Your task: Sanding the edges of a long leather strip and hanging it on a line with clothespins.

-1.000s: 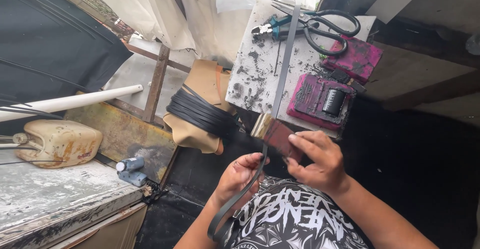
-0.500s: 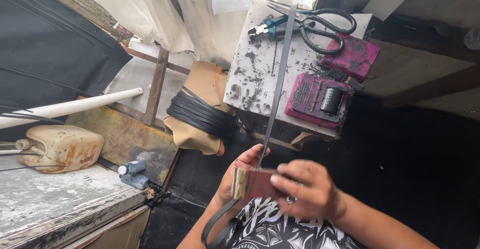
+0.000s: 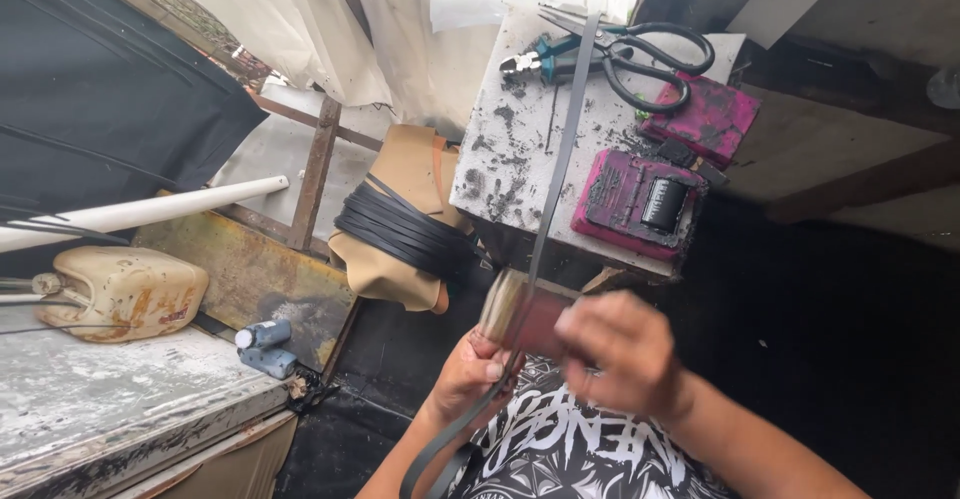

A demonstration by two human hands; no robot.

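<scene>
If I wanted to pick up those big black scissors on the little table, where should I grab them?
By the looped handles of the scissors, from the right side. The loops lie flat and open towards the table's right edge, while the blades point left, crossing the pliers and the dark strap.

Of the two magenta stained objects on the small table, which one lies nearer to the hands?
The magenta block with the black roller, at the table's near edge. The flatter magenta pad lies farther back, beside the black scissors.
</scene>
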